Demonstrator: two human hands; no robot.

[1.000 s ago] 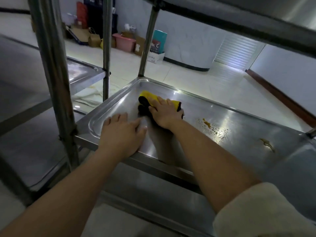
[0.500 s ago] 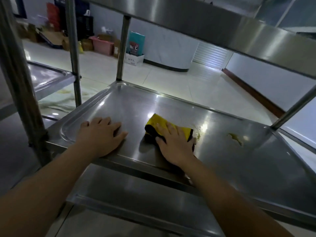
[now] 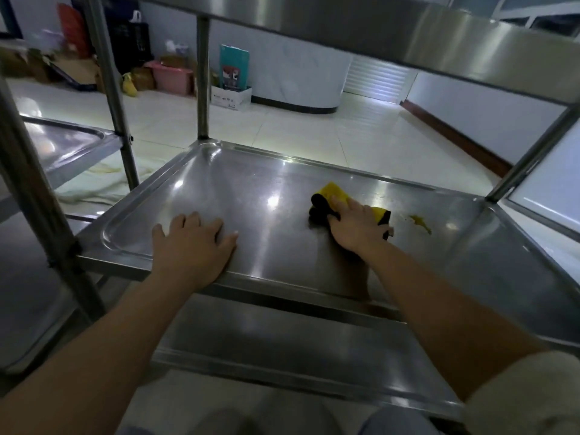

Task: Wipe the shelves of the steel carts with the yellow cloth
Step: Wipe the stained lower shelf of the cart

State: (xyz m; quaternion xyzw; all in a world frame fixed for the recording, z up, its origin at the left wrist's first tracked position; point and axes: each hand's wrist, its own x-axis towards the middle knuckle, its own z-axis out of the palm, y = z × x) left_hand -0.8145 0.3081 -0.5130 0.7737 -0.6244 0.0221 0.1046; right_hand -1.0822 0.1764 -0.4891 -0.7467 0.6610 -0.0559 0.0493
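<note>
The steel cart's middle shelf (image 3: 257, 183) fills the centre of the head view. A yellow cloth with black edging (image 3: 332, 191) lies bunched on it, right of centre. My right hand (image 3: 354, 226) presses flat on the cloth and covers most of it. Just right of the cloth is a yellow-brown stain (image 3: 420, 221). My left hand (image 3: 191, 246) rests palm down on the shelf's near left part, fingers spread, holding nothing.
The upper shelf (image 3: 376, 29) hangs overhead and a lower shelf (image 3: 282, 350) sits below. Steel posts (image 3: 203, 80) stand at the corners. A second steel cart (image 3: 62, 146) is at the left. Boxes and a pink bin (image 3: 171, 77) line the far wall.
My right hand has slid the cloth to the right across the shelf, over the spattered spots and close to the larger stain. My left hand stayed near the front left edge.
</note>
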